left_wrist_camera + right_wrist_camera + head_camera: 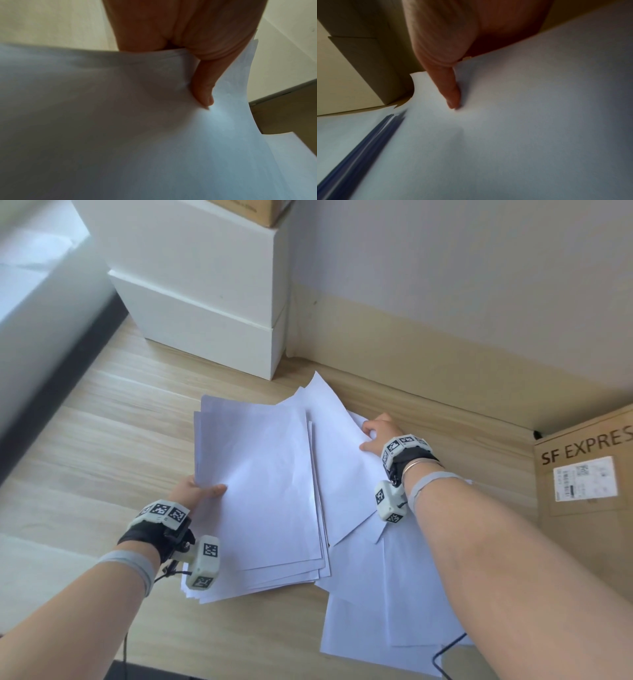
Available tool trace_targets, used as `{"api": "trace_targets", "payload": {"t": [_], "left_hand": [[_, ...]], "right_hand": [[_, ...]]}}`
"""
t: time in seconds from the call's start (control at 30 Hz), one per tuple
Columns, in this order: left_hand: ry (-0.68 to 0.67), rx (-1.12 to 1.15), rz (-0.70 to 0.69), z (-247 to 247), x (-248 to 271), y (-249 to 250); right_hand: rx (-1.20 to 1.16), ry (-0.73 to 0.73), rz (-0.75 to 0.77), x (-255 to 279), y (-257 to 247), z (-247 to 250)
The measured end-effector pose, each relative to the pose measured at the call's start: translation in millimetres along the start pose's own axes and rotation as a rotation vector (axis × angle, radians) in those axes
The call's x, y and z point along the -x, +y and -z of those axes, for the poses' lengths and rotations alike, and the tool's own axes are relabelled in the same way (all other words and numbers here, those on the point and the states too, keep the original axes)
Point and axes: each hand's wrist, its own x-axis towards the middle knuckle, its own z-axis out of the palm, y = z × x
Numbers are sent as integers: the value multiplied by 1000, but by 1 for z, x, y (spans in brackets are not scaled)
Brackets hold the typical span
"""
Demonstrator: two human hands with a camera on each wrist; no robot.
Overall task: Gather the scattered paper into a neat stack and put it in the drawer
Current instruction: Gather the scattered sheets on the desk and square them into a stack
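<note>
Forearms: two bare forearms reach in from the near edge, each with a grey band and a black wrist strap carrying white blocks printed with black square markers.
Loose sheets (394,611): white paper lying flat and overlapping on the wooden surface (85,457), nearest the viewer, under the right forearm.
Cable: a thin black lead curls at the near edge beside those sheets.
Left hand (197,493): grasping the near-left edge of the gathered stack (260,491), thumb on top and fingers beneath; the left wrist view shows the thumb (203,93) pressed onto the top sheet, with several sheet edges fanned beside it.
Gathered stack: a thick bundle of white sheets, its edges uneven and stepped at the near and far ends, lying left of the loose sheets and partly over them.
Right hand (376,433): grasping the far-right edge of a tilted sheet (342,467) that overlaps the stack's right side; the thumb lies on top, and the right wrist view shows it (452,92) pushing down on the paper.
Cardboard box (585,470): brown, printed "SF EXPRES", with a white shipping label, at the right edge of the surface.
White boxes (205,313): two stacked at the far left, beyond the paper, with a brown box on top.
Wall: pale, with a tan strip along its foot, just behind the far corner of the paper.
Drawer: cannot be seen in any view.
</note>
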Motion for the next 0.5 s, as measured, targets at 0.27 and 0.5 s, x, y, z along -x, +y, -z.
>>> {"api": "trace_targets", "payload": {"t": [0.27,0.5], "left_hand": [[2,-22,-11,-3,11,-8],[33,-75,-29,-10,21,-15]], "right_hand": [[-30,147,-98,35,9,-5],[-105,194,-225,70,20,-4]]}}
